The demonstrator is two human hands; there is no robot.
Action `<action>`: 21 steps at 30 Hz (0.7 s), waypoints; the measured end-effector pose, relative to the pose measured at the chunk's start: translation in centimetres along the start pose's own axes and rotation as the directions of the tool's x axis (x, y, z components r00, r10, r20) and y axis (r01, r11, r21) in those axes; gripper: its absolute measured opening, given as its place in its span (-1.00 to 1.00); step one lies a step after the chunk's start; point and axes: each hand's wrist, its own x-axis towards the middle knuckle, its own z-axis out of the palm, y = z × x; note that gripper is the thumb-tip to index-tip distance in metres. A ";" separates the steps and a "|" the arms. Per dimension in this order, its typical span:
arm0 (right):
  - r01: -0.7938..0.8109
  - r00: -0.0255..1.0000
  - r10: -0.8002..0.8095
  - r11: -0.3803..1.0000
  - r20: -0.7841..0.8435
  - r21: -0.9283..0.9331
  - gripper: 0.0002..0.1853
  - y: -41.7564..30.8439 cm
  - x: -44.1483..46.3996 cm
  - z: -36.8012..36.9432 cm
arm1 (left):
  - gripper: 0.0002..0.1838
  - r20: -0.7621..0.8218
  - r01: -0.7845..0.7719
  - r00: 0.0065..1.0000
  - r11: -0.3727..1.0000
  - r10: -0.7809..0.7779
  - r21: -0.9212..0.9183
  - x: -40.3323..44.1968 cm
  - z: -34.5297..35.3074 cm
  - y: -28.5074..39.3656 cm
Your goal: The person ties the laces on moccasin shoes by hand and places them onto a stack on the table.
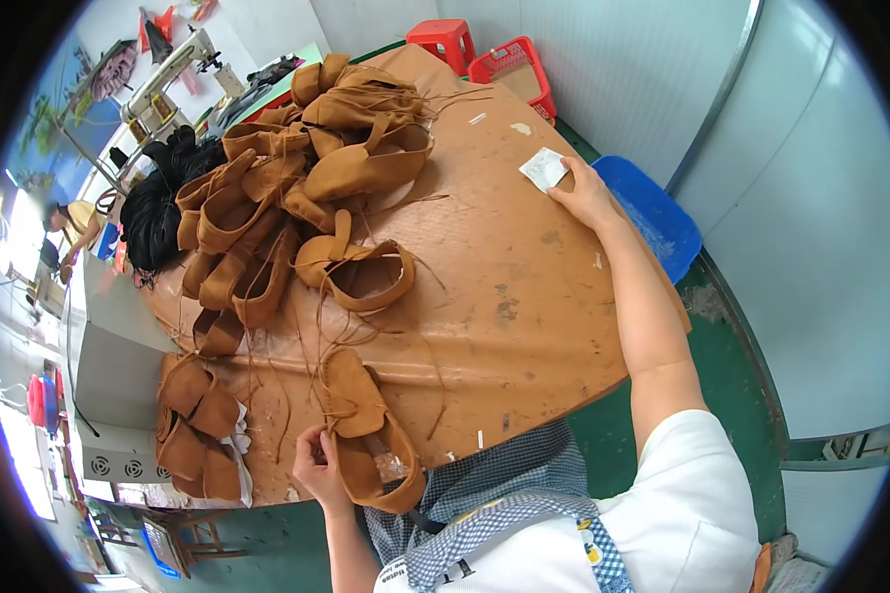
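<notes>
A brown shoe upper (371, 435) lies at the table's front edge, its toe toward me. My left hand (318, 466) is at its left side, thumb and fingers pinched together at the shoe's edge, where thin laces hang. At the far right edge of the table my right hand (585, 198) holds a small white paper (544, 170) by its corner. Another brown upper (368, 277) with loose laces lies farther back, beside a large pile of brown uppers (257, 198).
More brown uppers (200, 435) lie at the left, by a grey machine box (119, 366). Black cords (168, 198) and a sewing machine (173, 74) stand behind. Blue basin (653, 217), red basket (516, 74) and red stool (442, 42) are beyond the table. A person (77, 222) works far left.
</notes>
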 end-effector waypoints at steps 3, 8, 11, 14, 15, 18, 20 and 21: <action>0.016 0.999 -0.016 1.000 -0.031 -0.009 -0.18 0.5 0.0 0.5 | -0.91 0.021 0.022 1.000 1.000 -0.023 0.003 0.0 0.0 0.5; 0.376 0.872 -0.465 0.836 -0.155 -0.399 -0.35 -0.2 0.1 1.5 | -0.89 0.074 0.067 0.995 0.998 -0.066 -0.014 0.3 -0.4 0.5; 0.517 0.841 -0.521 0.853 -0.148 -0.065 -0.51 -12.2 -5.1 -0.6 | -0.86 0.098 0.145 0.986 0.978 -0.132 -0.149 0.7 -1.0 1.5; 0.574 0.794 -0.607 0.765 0.031 0.292 -0.60 -21.9 -11.2 -1.7 | -0.85 0.169 0.322 0.944 0.910 -0.285 -0.261 1.3 -1.5 2.5; 0.631 0.728 -0.684 0.694 0.045 0.346 -0.62 -24.4 -13.1 -1.5 | -0.84 0.178 0.319 0.944 0.908 -0.278 -0.272 1.6 -1.5 3.2; 0.802 0.451 -0.890 0.438 0.071 0.405 -0.63 -29.4 -17.2 0.8 | -0.78 0.175 0.226 0.965 0.958 -0.196 -0.174 2.6 -1.2 3.0; 0.934 0.199 -0.976 0.216 0.086 0.285 -0.68 -31.1 -18.8 2.9 | -0.75 0.198 0.237 0.957 0.965 -0.212 -0.115 3.4 -0.5 3.3; 0.970 0.121 -0.989 0.136 0.088 0.203 -0.69 -31.5 -19.3 3.6 | -0.73 0.225 0.297 0.937 0.949 -0.268 -0.105 4.0 -0.1 3.6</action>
